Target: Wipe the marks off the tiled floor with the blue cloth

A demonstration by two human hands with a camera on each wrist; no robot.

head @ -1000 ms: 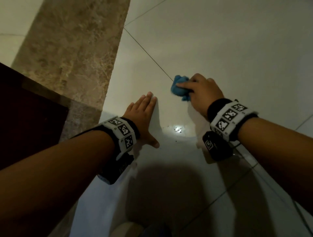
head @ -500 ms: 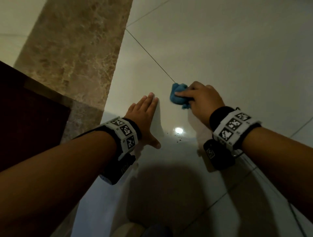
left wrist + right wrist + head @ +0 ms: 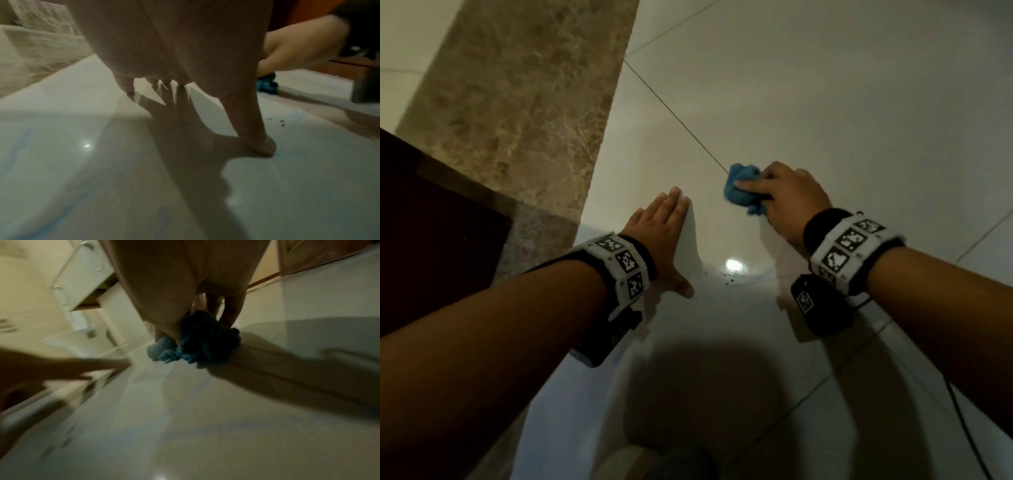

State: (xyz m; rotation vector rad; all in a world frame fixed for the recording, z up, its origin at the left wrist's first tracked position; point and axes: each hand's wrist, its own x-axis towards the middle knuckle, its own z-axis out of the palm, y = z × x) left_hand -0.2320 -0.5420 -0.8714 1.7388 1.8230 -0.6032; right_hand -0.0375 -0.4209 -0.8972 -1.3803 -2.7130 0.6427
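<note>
Head view: the right hand holds the bunched blue cloth, fingers curled over it, pressing it on the tiled floor at the near end of a grout line. The cloth protrudes left of the grip. The left hand lies flat, fingers straight, palm on the floor, apparently bracing the body. Dark specks lie nearer than the cloth, between the two wrists, not yet reached.

Left wrist view: the fingers are spread and touch the floor; nothing is held. The specks sit just right of the thumb; the cloth is farther off.

Right wrist view: blurred. The cloth is wadded beneath the fingertips, in contact with the floor; the wad presumably concentrates pressure.
</note>
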